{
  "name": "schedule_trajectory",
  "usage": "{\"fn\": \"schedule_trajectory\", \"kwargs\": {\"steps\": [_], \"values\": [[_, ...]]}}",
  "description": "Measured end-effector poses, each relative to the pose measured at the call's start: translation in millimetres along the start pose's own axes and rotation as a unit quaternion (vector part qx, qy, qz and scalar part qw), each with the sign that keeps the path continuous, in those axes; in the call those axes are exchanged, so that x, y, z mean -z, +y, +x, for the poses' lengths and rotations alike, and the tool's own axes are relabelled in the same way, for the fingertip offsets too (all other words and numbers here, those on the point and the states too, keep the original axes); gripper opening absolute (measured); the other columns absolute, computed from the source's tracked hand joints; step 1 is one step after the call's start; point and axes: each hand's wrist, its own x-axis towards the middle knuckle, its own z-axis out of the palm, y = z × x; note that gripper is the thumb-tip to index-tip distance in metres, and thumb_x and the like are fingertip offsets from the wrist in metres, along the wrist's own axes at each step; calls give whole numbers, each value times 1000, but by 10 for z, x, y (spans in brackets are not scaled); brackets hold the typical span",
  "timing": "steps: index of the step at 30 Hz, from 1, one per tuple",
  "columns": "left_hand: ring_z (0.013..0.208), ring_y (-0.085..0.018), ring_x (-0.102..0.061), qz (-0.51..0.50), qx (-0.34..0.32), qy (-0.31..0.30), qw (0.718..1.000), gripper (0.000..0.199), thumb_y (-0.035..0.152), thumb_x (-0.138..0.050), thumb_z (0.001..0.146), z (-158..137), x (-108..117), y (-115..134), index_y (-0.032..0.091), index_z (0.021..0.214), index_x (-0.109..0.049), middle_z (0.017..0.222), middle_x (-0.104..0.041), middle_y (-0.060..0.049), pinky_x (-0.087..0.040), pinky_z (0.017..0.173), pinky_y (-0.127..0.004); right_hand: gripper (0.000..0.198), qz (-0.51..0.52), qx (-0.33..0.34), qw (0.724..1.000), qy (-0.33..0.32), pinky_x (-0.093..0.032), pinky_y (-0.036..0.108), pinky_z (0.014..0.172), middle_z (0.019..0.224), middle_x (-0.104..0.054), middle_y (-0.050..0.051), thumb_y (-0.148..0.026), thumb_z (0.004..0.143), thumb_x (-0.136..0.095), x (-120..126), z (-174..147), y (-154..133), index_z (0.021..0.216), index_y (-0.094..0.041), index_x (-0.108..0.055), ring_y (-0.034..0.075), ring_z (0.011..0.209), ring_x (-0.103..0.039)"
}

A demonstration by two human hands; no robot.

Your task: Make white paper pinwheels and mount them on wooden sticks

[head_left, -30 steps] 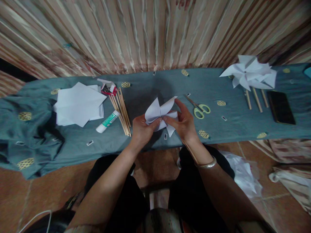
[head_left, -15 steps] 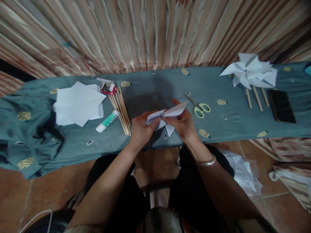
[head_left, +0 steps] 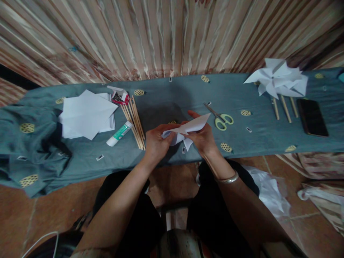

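A white paper pinwheel (head_left: 195, 124), its blades folded toward the middle, is held above the front part of the table between both hands. My left hand (head_left: 158, 141) pinches its left side, thumb on top. From the right, my right hand (head_left: 204, 138) grips it, with a blade covering part of the fingers and one fingertip sticking out behind. The pinwheel's centre is hidden under a folded blade. Just right of my hands lie scissors (head_left: 222, 121) with pale green handles. To the left are thin wooden sticks (head_left: 135, 122) and a glue stick (head_left: 119, 133).
White paper sheets (head_left: 86, 114) are stacked at left beside a small red box (head_left: 120, 96) of dark metal pieces. Finished paper pinwheels (head_left: 279, 79) on sticks and a black phone (head_left: 312, 117) lie at right. A curtain (head_left: 161, 39) hangs behind the green tablecloth (head_left: 166, 89).
The right-hand blade of the pinwheel has been folded over toward the left, covering the centre and my thumb tips. Both hands stay in nearly the same place.
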Motion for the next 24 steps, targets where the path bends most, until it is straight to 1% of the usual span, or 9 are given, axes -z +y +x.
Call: {"fn": "schedule_trajectory", "kwargs": {"steps": [4, 10, 17, 20, 24], "values": [[85, -17, -73, 5, -13, -1, 1000, 23, 17, -64, 79, -3, 3, -18, 21, 96, -78, 97, -79, -4, -54, 77, -26, 92, 8, 10, 1000, -4, -59, 46, 87, 87, -73, 3, -45, 43, -93, 3, 2, 21, 123, -22, -55, 27, 86, -71], [87, -17, -73, 11, 4, 6, 1000, 28, 9, -62, 74, -3, -7, -7, 21, 94, -78, 97, -79, -1, -55, 79, -26, 84, -6, 10, 1000, 3, -57, 47, 92, 86, -73, 2, -45, 47, -91, -10, 2, 15, 120, -23, -55, 26, 87, -71], [89, -19, -73, -12, 22, 6, 1000, 25, 13, -64, 75, 1, -24, -10, 20, 93, -79, 98, -79, -4, -55, 82, -28, 86, -15, 6, 1000, 3, -58, 46, 91, 87, -74, 2, -42, 45, -91, -14, -9, -16, 120, -22, -56, 27, 88, -72], [83, -20, -73, -15, 31, 9, 999, 20, 21, -65, 78, -9, -32, -12, 19, 92, -79, 94, -79, -5, -55, 76, -29, 84, -16, 2, 1000, 0, -59, 46, 88, 85, -75, 2, -43, 46, -91, -15, -24, -33, 120, -23, -57, 28, 86, -72], [67, -19, -69, -2, 35, 23, 999, 22, 34, -68, 79, -17, -34, -17, 16, 86, -78, 75, -76, -4, -52, 62, -27, 80, -27, 0, 1000, 0, -60, 45, 87, 88, -75, 3, -41, 51, -90, -24, -34, -50, 121, -22, -58, 28, 87, -72]]}}
